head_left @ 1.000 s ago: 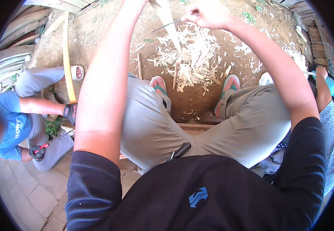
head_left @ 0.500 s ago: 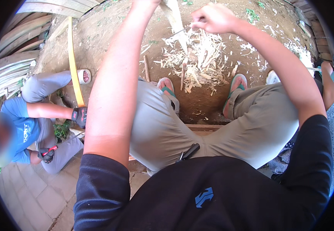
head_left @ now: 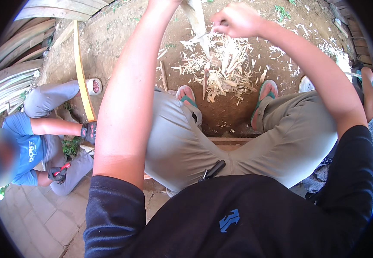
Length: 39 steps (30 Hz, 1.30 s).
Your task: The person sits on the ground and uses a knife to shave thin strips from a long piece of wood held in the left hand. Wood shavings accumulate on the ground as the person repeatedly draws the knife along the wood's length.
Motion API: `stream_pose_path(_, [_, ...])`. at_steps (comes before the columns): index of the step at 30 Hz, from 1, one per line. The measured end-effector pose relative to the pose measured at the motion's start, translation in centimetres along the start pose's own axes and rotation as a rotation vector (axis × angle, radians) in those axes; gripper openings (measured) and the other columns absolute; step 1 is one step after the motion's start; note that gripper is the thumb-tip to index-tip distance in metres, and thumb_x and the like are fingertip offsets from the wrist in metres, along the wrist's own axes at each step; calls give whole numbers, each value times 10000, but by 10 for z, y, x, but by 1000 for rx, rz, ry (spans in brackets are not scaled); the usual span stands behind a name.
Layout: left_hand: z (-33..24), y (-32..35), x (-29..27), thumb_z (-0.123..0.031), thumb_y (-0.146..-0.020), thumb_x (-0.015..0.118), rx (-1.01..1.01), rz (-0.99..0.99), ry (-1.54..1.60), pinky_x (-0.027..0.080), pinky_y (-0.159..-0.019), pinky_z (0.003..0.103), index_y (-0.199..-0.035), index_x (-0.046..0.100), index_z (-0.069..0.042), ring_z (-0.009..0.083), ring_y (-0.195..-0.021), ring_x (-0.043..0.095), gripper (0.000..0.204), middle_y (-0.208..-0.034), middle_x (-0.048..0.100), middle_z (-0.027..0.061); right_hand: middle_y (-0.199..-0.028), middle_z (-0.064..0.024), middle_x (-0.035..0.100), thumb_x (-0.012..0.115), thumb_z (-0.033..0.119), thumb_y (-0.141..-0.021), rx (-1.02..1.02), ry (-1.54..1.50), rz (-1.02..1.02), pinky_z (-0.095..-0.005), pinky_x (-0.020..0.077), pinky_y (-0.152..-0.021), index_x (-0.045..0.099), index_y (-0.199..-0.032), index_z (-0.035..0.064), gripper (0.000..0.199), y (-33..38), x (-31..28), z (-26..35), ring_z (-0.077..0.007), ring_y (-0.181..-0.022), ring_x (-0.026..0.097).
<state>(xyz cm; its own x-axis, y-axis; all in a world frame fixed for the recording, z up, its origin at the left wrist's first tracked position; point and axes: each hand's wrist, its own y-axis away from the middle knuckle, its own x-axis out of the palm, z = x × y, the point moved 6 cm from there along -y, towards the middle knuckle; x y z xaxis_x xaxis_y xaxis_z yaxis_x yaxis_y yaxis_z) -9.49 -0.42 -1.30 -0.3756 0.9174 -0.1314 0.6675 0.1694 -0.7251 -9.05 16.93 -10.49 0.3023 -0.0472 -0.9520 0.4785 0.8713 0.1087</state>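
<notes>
At the top edge my left hand [head_left: 165, 2] is mostly cut off, closed around the upper part of a pale strip of wood [head_left: 193, 17]. The strip slants down to a narrow end above a heap of wood shavings [head_left: 229, 64]. Just right of the strip is my right hand [head_left: 236, 20], its fingers curled and smeared by motion. It grips a thin-bladed knife, whose dark blade showed across the wood a moment earlier and is now too faint to make out well.
My feet in green-strapped sandals [head_left: 187, 95] flank the shavings. At left a seated co-worker [head_left: 27, 146] in gloves holds a long yellowish strip [head_left: 82, 73] and a red-handled tool [head_left: 62, 168]. Stacked boards [head_left: 18, 47] stand beyond. Another person's arm [head_left: 369, 94] shows at right.
My right hand has shifted slightly along the strip and the blade has blurred. The strip has moved slightly. The co-worker's hand with the red-handled tool has moved a little to the right.
</notes>
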Motion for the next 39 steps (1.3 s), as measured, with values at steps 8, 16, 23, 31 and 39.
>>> stream_pose_path(8, [21,-4,0,-288,-1043,516,-122,32,242,566,-652,353,-1163,587,-10,208,-761,665,311,-913,662,100,-618,-86,619,777,301,-853,1,-162,-246,-413,437,-517,689,-743,132,220,28,-51,-27,-296,-531,580])
stream_pose_path(16, [19,1,0,-361,-1069,473,-62,-57,271,573,-638,352,-1214,540,-24,216,-783,666,373,-955,646,119,-705,-105,689,713,321,-854,-63,-92,-96,-474,500,-570,715,-770,161,180,11,-4,-13,-354,-659,672])
stream_pose_path(23, [22,-7,-14,-424,-1092,434,26,-89,432,578,-626,351,-1258,499,-35,222,-802,667,428,-992,633,135,-656,-113,656,730,375,-871,16,-37,-226,-455,481,-555,663,-717,128,298,29,-67,-19,-361,-633,647])
stream_pose_path(31, [1,-4,-14,-295,-1094,464,-29,-89,90,589,-610,353,-1258,467,-26,230,-773,662,315,-920,612,120,-725,-144,684,670,320,-843,-83,-93,-121,-504,505,-605,698,-756,149,194,2,-26,13,-377,-683,665])
stream_pose_path(39, [4,-8,-30,-249,-1069,499,224,-67,-183,590,-612,348,-1244,478,-37,223,-728,653,276,-903,609,111,-677,-105,665,694,297,-822,-58,-137,-185,-468,504,-577,672,-721,150,180,11,-49,-11,-333,-650,668])
